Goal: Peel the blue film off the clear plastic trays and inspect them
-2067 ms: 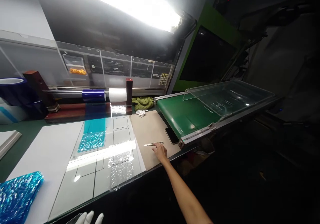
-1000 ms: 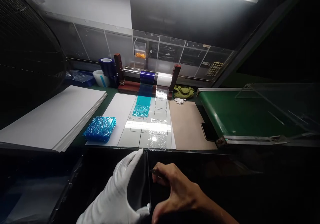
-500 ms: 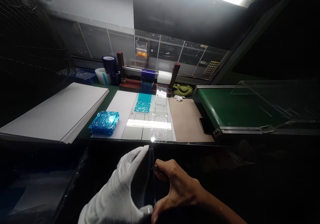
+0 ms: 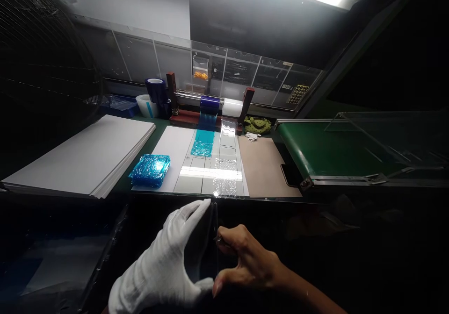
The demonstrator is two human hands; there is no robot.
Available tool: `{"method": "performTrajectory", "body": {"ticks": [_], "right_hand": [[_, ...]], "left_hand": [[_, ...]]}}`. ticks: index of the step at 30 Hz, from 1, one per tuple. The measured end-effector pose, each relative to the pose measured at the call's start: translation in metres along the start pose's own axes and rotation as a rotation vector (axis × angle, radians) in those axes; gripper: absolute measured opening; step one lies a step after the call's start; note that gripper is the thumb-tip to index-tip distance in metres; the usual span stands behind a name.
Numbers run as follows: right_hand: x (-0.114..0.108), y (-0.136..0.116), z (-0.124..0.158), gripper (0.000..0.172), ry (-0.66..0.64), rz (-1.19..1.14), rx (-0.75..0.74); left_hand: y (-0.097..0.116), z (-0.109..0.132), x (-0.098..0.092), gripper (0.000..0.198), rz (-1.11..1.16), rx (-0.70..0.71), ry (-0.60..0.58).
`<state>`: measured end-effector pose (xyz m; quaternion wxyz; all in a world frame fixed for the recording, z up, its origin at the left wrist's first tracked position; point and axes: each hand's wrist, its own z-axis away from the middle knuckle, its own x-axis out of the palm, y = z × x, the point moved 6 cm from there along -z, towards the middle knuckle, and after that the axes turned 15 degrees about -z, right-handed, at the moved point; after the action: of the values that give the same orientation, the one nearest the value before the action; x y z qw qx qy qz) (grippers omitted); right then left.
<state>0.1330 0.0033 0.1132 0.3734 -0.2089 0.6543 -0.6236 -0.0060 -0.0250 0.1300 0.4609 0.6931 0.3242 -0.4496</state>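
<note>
In a white glove, my left hand [image 4: 168, 258] grips a thin, dark, glassy panel [image 4: 202, 251] by its far and near edges. The panel is tilted on edge, so its face shows only dimly. Bare, my right hand [image 4: 249, 258] is at the panel's right long edge. Its curled index finger pinches something small and dark against that edge, too little of it visible to name. The right thumb reaches the panel's near corner, close to the gloved thumb. Both hands are below the bench's front edge.
Ahead lie a stack of blue film pieces [image 4: 150, 170], white sheets [image 4: 80, 153], a glass-like plate with film strips [image 4: 189, 178], and a film roll stand [image 4: 170, 94]. To the right are brown card [image 4: 268, 169], a phone [image 4: 289, 174] and a green conveyor belt [image 4: 333, 148].
My right thumb has shifted slightly upward along the panel's near end. The panel and left hand have risen a little in view. The camera has moved slightly.
</note>
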Motion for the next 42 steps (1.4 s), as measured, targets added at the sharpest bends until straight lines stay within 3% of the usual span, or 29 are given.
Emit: {"method": "performTrajectory", "body": {"ticks": [4, 10, 16, 19, 21, 23, 26, 29, 33, 35, 37, 42], "right_hand": [[0.004, 0.004, 0.002, 0.056, 0.087, -0.024, -0.061], [-0.016, -0.002, 0.014, 0.052, 0.461, -0.077, -0.289], [-0.030, -0.006, 0.002, 0.022, 0.389, -0.038, -0.198], [-0.057, 0.030, -0.014, 0.024, 0.423, 0.100, -0.080], [-0.085, 0.075, -0.026, 0.031, 0.431, 0.340, 0.079], [-0.119, 0.131, -0.035, 0.039, 0.352, 0.700, 0.388], [-0.170, 0.189, -0.036, 0.045, 0.354, 0.832, 0.582], [-0.210, 0.212, -0.034, 0.041, 0.370, 0.895, 0.661], [-0.236, 0.213, -0.046, 0.040, 0.397, 0.951, 0.645], [-0.232, 0.207, -0.057, 0.043, 0.421, 0.968, 0.594], [-0.210, 0.197, -0.066, 0.058, 0.416, 0.945, 0.501], [-0.102, 0.148, -0.075, 0.104, 0.308, 0.682, 0.069]], "left_hand": [[-0.001, -0.001, 0.000, 0.110, -0.034, -0.032, 0.019], [-0.006, 0.001, -0.006, 0.107, -0.164, -0.115, 0.133], [-0.015, 0.000, 0.001, 0.109, -0.231, -0.171, 0.176], [-0.034, -0.003, 0.017, 0.114, -0.204, -0.284, 0.150], [-0.052, -0.002, 0.035, 0.115, -0.105, -0.415, 0.066], [-0.069, 0.003, 0.059, 0.116, 0.043, -0.559, -0.051], [-0.080, 0.007, 0.091, 0.121, 0.250, -0.686, -0.188], [-0.080, 0.001, 0.107, 0.121, 0.277, -0.765, -0.223], [-0.078, -0.020, 0.102, 0.122, 0.027, -0.895, -0.194], [-0.077, -0.033, 0.096, 0.122, -0.120, -0.918, -0.174], [-0.076, -0.045, 0.092, 0.122, -0.261, -0.919, -0.144], [-0.076, -0.078, 0.097, 0.113, -0.485, -0.860, -0.072]]}}
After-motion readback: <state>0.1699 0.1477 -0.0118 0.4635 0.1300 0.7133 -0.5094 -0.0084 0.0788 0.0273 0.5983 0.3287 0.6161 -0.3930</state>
